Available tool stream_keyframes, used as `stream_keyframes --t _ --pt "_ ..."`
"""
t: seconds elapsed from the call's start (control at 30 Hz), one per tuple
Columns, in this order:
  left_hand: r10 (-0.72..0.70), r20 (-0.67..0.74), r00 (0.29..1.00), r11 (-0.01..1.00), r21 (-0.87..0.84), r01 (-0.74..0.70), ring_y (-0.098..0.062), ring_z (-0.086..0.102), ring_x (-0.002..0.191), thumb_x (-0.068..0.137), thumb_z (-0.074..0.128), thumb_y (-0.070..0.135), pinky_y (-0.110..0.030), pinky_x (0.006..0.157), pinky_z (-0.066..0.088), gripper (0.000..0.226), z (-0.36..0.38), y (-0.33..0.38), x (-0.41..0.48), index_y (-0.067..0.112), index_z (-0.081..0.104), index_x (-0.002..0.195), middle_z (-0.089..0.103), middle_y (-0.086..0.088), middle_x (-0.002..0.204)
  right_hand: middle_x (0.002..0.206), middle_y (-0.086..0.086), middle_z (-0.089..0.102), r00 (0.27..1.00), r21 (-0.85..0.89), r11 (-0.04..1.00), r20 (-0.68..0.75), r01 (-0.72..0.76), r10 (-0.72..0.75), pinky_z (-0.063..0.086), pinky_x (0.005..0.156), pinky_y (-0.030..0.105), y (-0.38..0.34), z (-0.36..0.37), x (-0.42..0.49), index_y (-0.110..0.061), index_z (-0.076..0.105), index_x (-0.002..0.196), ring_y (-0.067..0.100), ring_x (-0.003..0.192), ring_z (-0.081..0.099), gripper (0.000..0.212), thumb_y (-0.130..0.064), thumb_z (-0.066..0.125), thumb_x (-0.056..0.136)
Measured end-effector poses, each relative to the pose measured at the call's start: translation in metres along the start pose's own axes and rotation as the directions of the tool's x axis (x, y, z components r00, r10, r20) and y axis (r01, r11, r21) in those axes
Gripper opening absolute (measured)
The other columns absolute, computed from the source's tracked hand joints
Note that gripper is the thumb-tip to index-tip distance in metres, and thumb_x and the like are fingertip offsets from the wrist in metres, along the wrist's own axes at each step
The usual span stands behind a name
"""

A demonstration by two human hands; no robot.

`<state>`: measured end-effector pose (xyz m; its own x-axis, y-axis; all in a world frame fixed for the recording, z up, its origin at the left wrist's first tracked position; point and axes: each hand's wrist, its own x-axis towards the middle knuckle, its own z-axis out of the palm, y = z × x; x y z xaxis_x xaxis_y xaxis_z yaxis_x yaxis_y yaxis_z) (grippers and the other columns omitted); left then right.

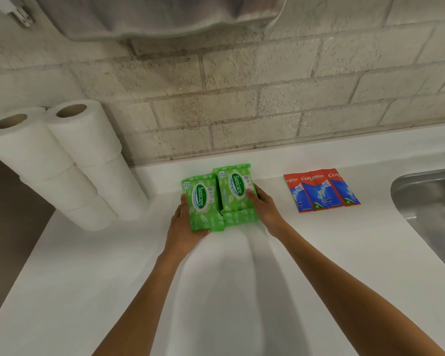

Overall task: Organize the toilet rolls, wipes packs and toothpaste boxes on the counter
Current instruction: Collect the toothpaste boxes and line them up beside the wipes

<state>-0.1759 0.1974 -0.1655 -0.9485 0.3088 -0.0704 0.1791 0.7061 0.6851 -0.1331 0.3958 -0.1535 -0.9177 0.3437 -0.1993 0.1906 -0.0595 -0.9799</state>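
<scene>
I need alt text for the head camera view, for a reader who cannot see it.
On a white counter, the left hand grips one green wipes pack and the right hand holds a stack of wipes packs beside it. Stacked toilet rolls stand at the left; three toothpaste boxes lie in a row at the right, near a steel sink.

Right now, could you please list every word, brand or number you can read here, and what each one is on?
"Sanicare": left wipes pack and right wipes pack.
"15": a corner of each of those packs.
"Colgate": middle toothpaste box.
"gate": left toothpaste box, partial.
"Col": right toothpaste box, partial.
Small print on packs and boxes: too blurred to read.
</scene>
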Motion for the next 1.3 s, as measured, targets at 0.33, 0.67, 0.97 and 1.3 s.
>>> stream_keyframes --t 0.33,0.67,0.97,1.3 --pt "-0.014 0.013 1.0 1.0 0.021 0.014 -0.028 0.039 0.134 0.066 0.081 0.025 -0.043 0.107 0.039 0.117 -0.003 0.003 0.0 0.016 0.0 0.151 0.037 -0.007 0.148 0.128 0.001 0.06 0.999 0.0 0.999 0.014 -0.034 0.034 0.042 0.094 0.025 -0.002 -0.002 -0.001 -0.021 0.051 0.131 0.014 0.116 0.055 0.035 -0.028 0.044 0.098" --pt "-0.061 -0.087 0.994 0.995 -0.08 0.054 -0.022 0.032 0.138 0.075 0.076 0.027 -0.031 0.11 0.03 0.094 -0.027 0.021 -0.024 0.016 0.019 0.149 0.028 -0.006 0.152 0.141 0.005 0.049 0.948 -0.246 0.945 -0.177 0.216 -0.263 0.033 0.106 0.024 -0.037 0.016 -0.022 -0.014 0.047 0.135 0.018 0.131 0.045 0.042 -0.024 0.051 0.094" --pt "-0.238 -0.374 0.896 0.921 -0.379 0.087 -0.017 0.06 0.081 0.09 0.058 0.021 0.003 0.052 0.04 0.031 -0.072 -0.003 -0.065 0.012 0.055 0.119 0.062 -0.003 0.096 0.117 0.003 0.062 0.979 -0.108 0.973 0.02 0.206 -0.205 0.041 0.07 0.0 -0.055 0.08 -0.051 -0.008 0.058 0.122 0.012 0.102 0.057 0.03 -0.018 0.048 0.096" --pt "-0.399 -0.408 0.821 0.793 -0.603 0.085 -0.026 0.061 0.093 0.095 0.049 0.028 -0.038 0.085 0.049 0.034 -0.145 -0.082 -0.08 0.01 0.05 0.123 0.058 -0.009 0.108 0.122 -0.004 0.05 0.992 0.003 0.994 0.072 0.107 -0.107 0.037 0.108 0.034 -0.063 0.171 -0.061 -0.026 0.044 0.134 0.013 0.117 0.048 0.041 -0.039 0.044 0.095"
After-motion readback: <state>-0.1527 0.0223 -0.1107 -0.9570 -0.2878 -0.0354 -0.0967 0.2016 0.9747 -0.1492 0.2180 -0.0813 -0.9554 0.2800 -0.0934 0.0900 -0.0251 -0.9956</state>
